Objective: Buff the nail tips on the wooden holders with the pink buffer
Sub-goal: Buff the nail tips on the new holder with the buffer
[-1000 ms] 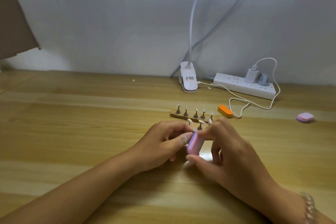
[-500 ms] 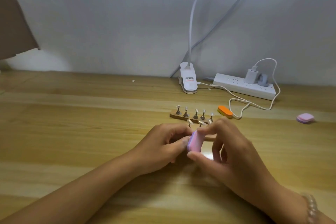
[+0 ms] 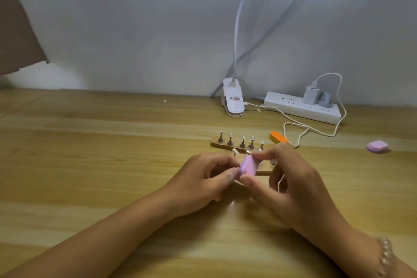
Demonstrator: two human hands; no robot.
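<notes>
Right hand (image 3: 293, 184) is pinching pink rectangular foam buffer (image 3: 316, 166) over near wooden holder (image 3: 265, 171); left hand (image 3: 200, 180) curled, hold unclear; buffing seemingly underway.

The single camera rides on the person's head, facing forward and tipped down over the wooden counter (image 3: 90, 165) toward the grey wall (image 3: 158, 29) at its far side. It sits close above the work: the left hand (image 3: 203, 183) and right hand (image 3: 293, 189) meet mid-frame around the pink buffer (image 3: 317, 166), forearms entering from the near edge. The wide lens reaches the power strip (image 3: 302, 108) at far right.
</notes>
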